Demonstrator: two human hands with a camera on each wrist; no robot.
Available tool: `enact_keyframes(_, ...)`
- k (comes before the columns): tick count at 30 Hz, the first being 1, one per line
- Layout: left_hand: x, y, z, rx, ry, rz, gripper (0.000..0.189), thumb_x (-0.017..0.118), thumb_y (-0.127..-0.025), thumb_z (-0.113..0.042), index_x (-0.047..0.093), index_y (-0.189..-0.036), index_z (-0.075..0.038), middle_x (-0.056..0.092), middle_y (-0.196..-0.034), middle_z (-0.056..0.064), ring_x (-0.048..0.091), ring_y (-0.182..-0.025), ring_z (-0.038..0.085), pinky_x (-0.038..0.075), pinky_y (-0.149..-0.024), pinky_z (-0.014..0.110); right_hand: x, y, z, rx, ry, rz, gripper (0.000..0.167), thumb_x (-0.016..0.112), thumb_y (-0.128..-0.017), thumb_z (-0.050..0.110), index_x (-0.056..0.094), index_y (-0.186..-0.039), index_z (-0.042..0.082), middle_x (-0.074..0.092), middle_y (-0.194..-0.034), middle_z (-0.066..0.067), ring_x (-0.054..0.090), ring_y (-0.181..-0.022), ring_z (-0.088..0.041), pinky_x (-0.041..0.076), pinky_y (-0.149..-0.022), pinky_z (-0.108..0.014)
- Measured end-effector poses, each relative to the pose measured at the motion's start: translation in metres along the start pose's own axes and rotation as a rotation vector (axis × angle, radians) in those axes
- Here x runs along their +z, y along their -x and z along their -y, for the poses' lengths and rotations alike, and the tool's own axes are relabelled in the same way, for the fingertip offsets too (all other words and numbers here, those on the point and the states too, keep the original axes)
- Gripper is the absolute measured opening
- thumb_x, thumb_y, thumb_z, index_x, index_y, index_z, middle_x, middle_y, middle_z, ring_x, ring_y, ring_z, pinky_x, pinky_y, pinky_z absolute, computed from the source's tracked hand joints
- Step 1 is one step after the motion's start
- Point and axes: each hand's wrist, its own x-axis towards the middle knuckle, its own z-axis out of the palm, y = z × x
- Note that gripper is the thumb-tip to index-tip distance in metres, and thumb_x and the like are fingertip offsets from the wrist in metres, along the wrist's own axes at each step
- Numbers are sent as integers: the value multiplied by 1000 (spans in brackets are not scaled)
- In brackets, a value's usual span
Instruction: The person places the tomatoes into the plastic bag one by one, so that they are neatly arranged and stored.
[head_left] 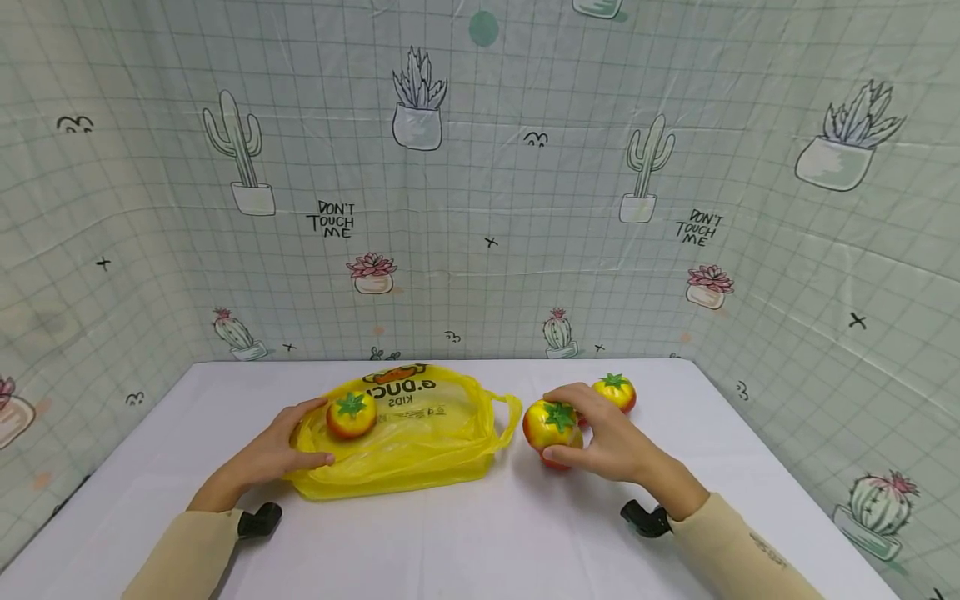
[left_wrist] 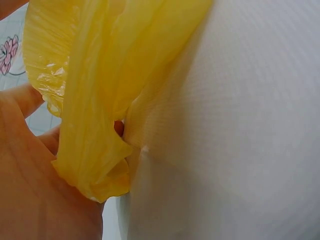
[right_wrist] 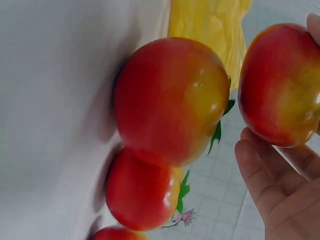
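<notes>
My right hand (head_left: 607,433) grips a red-and-yellow tomato (head_left: 542,427) with a green leafy top between thumb and fingers, raised off the table. Just beneath it, another tomato (head_left: 557,461) is mostly hidden; in the right wrist view this tomato (right_wrist: 167,102) stands on the cloth, apart from the held one. A yellow plastic bag (head_left: 420,450) lies flat to the left. One tomato (head_left: 352,415) sits on or in its left part; I cannot tell which. At that end my left hand (head_left: 273,454) touches the bag, thumb and fingers spread; a strip of the bag (left_wrist: 92,125) crosses the palm.
Behind my right hand is a further tomato (head_left: 615,392). The right wrist view shows more tomatoes (right_wrist: 142,190) in a row on the cloth. A white cloth covers the table (head_left: 465,550). Patterned fabric walls (head_left: 487,292) stand at the back and both sides.
</notes>
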Motion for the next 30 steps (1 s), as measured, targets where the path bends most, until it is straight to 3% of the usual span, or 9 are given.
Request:
enact_keyframes(10, -1, 2, -1, -9, 5, 6, 100, 78, -74, -41, 23, -149, -5, 22, -145, 30, 28, -129, 49, 24, -104, 67, 16, -20, 7, -80, -49, 5, 56, 76, -78, 44, 54, -125, 24, 53, -123, 11, 52, -107, -9, 49, -89, -35)
enact_keyframes(18, 1, 1, 0, -5, 0, 3, 99, 78, -75, -40, 24, -149, -4, 22, -145, 30, 27, -129, 49, 24, -104, 67, 29, -37, 19, -76, -62, 30, 56, 76, -78, 43, 54, -126, 24, 52, -124, 10, 52, -100, -7, 49, -82, -28)
enact_keyframes(23, 1, 1, 0, 11, -5, -3, 98, 78, -75, -40, 24, -149, -4, 22, -145, 30, 27, -129, 50, 23, -104, 67, 35, -47, 28, -42, -65, 61, 58, 75, -78, 45, 53, -128, 25, 50, -125, 13, 51, -103, -5, 49, -87, -29)
enact_keyframes(30, 0, 2, -1, -14, 0, 3, 99, 78, -74, -40, 23, -149, -6, 20, -147, 30, 26, -130, 49, 23, -104, 67, 46, -61, 36, -26, -57, 77, 59, 74, -79, 48, 53, -128, 22, 49, -126, 12, 50, -109, -5, 47, -93, -32)
